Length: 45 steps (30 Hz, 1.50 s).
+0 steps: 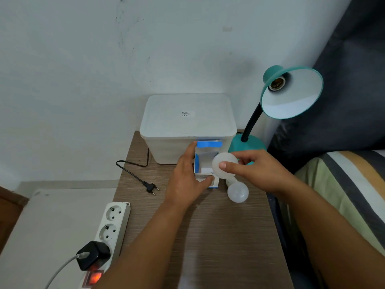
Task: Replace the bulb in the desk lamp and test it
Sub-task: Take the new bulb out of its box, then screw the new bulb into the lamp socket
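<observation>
A teal desk lamp (291,94) stands at the table's back right, its shade tilted toward me and its socket (276,84) bare. My left hand (187,176) grips an open blue-and-white bulb box (205,161) standing on the table. My right hand (256,170) holds a white bulb (221,163) just to the right of the box's open top. A second white bulb (237,191) lies on the table below my right hand. The lamp's black plug (151,187) lies loose on the table, unplugged.
A white lidded plastic bin (187,126) stands at the back of the wooden table (218,236). A white power strip (110,226) with a lit red switch and a black charger lies at the left edge. A bed with a striped cover (343,184) is on the right.
</observation>
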Available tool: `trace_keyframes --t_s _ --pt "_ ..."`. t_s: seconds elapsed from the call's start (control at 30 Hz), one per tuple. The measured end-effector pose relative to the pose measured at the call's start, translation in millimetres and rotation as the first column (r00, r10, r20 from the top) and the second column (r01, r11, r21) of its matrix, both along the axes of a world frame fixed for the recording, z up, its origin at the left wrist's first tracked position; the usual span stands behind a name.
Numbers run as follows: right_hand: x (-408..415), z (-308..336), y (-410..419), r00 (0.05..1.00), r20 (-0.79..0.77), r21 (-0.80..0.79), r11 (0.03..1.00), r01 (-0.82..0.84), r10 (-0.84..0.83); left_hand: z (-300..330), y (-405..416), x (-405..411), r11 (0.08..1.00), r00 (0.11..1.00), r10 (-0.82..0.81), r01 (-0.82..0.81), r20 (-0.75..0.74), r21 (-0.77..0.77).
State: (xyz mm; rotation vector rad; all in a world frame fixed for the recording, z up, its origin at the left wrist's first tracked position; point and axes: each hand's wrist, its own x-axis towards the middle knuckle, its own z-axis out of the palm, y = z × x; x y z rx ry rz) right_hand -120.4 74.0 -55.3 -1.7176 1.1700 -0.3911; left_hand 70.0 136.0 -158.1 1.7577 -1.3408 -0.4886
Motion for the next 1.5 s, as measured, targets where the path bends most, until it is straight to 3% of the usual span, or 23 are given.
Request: trace_keyframes --t_s 0.3,0.57,0.97,1.13,1.23,1.5 --pt "-37.1 -4.6 16.2 0.966 0.185 0.098 0.982 0.164 -0.18 -7.6 -0.6 0.7 1.0 0.975 -0.017 0.015 0.22 0.013" --pt "-48.9 -18.6 27.8 0.912 0.278 0.166 0.95 0.264 -0.302 -8.8 2.2 -4.8 0.998 0.973 -0.019 0.003 0.23 0.067" --pt "-47.9 -35.1 33.7 0.742 0.463 0.233 0.874 0.425 -0.484 -5.2 2.8 -11.0 0.994 0.979 0.002 -0.023 0.203 0.104" --pt "-49.7 -36.8 35.7 0.698 0.503 0.196 0.854 0.483 -0.51 -1.5 2.6 -11.3 0.99 0.978 -0.005 -0.025 0.21 0.139" --pt "-53.3 -32.8 41.4 0.745 0.487 0.037 0.862 0.505 -0.457 2.6 5.9 -12.6 0.991 0.974 -0.005 -0.026 0.226 0.132" --pt "-65.1 -10.9 36.1 0.721 0.535 -0.134 0.798 0.587 -0.441 49.7 5.3 -31.8 0.995 0.966 -0.011 0.036 0.259 -0.091"
